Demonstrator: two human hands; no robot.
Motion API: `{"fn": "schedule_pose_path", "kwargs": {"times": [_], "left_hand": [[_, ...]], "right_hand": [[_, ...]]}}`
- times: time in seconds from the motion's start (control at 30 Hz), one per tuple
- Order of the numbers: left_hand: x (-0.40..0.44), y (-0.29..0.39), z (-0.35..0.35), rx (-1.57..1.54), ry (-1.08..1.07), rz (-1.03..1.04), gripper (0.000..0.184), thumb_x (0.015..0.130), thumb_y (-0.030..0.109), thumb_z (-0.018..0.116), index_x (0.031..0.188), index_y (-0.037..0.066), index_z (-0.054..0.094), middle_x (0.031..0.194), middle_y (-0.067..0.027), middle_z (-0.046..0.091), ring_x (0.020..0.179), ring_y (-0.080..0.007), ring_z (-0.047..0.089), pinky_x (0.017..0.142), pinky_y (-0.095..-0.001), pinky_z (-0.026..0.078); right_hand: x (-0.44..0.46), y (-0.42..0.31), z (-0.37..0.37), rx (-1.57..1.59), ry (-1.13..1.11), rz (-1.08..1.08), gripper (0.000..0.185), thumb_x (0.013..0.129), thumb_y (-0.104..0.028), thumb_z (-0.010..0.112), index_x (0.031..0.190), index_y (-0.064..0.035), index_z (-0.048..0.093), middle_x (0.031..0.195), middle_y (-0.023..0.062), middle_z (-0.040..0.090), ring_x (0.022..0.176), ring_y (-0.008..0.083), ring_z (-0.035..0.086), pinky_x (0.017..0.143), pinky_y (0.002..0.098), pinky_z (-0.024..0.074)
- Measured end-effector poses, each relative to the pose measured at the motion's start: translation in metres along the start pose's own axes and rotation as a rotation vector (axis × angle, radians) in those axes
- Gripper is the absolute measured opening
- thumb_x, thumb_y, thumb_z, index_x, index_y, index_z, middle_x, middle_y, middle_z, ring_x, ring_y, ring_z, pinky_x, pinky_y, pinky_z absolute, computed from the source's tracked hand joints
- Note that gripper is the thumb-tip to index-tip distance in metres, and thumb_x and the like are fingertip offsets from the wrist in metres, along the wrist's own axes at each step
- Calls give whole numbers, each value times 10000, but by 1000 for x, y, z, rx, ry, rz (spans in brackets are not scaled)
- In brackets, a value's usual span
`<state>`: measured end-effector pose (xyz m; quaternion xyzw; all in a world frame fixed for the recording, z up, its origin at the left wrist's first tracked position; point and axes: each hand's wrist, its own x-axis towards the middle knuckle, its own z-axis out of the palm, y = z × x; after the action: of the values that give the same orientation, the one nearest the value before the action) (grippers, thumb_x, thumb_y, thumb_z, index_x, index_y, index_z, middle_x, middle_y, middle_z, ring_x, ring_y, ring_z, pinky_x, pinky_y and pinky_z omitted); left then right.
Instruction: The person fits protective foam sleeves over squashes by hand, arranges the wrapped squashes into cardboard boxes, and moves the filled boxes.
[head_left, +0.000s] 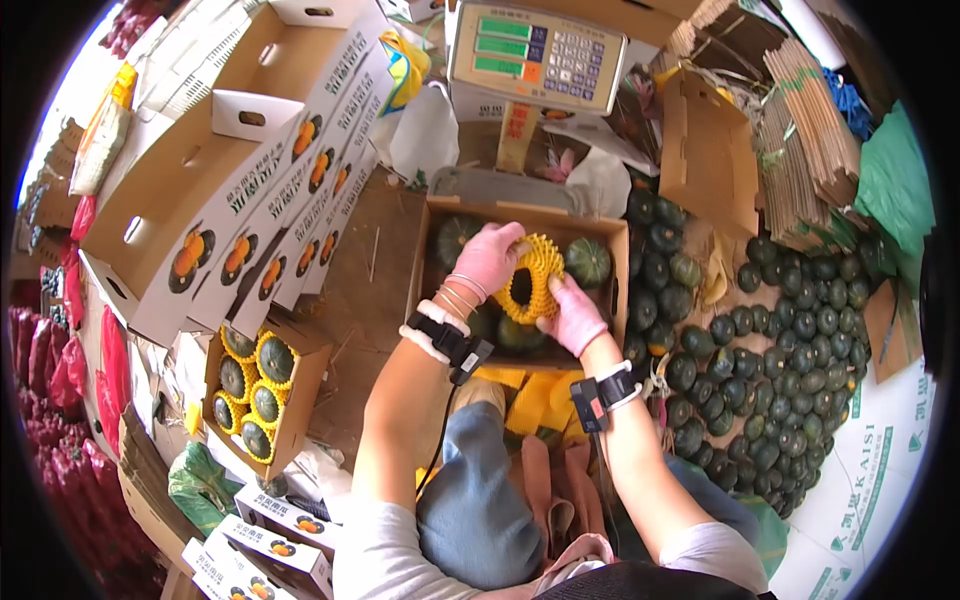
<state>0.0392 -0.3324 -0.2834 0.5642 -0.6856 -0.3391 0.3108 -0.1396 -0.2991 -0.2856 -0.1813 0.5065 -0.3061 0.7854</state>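
My left hand (490,258), in a pink glove, pinches the upper left edge of a yellow foam net sleeve (542,258). On the sleeve's lower right side, my right hand (576,318), gloved in pink too, has its fingers closed on the mesh. A dark opening shows in the middle of the sleeve; whether a pumpkin is inside I cannot tell. Both hands are above an open cardboard box (622,290). Inside it, a green pumpkin (587,262) sits at the right and another pumpkin (458,240) at the left, with others partly hidden below my hands.
Behind the box stands a digital scale (540,55). Stacked printed cartons (180,200) rise at the left, above a box of sleeved pumpkins (318,365). Many loose pumpkins (800,340) cover the floor at right. Yellow foam sleeves (540,400) lie by my legs.
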Motion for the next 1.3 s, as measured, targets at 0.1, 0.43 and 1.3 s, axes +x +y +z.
{"fn": "schedule_pose_path", "kwargs": {"times": [0.1, 0.43, 1.3], "left_hand": [[15, -32, 13, -57, -88, 51, 140, 872, 169, 545, 909, 41, 503, 874, -207, 566, 828, -408, 542, 712, -423, 457], [-67, 84, -51, -148, 124, 134, 152, 860, 142, 563, 965, 43, 517, 840, -198, 499, 811, -351, 452, 727, -397, 412], [-372, 209, -57, -262, 479, -21, 167, 898, 96, 532, 1044, 35, 478, 846, -39, 470, 753, -104, 457, 646, -240, 401]], "right_hand": [[13, 5, -2, 89, -29, 25, 308, 936, -282, 477, 1236, -215, 457, 1044, -7, 586, 826, 151, 598, 502, 277, 504], [-115, -41, 51, -502, 40, -422, 309, 958, -214, 455, 1206, -30, 447, 1021, 70, 564, 713, 109, 591, 456, 217, 501], [-345, 81, 66, -956, -320, -1039, 205, 897, -117, 534, 1073, -21, 495, 939, 155, 489, 856, 299, 494, 801, 319, 414]]}}
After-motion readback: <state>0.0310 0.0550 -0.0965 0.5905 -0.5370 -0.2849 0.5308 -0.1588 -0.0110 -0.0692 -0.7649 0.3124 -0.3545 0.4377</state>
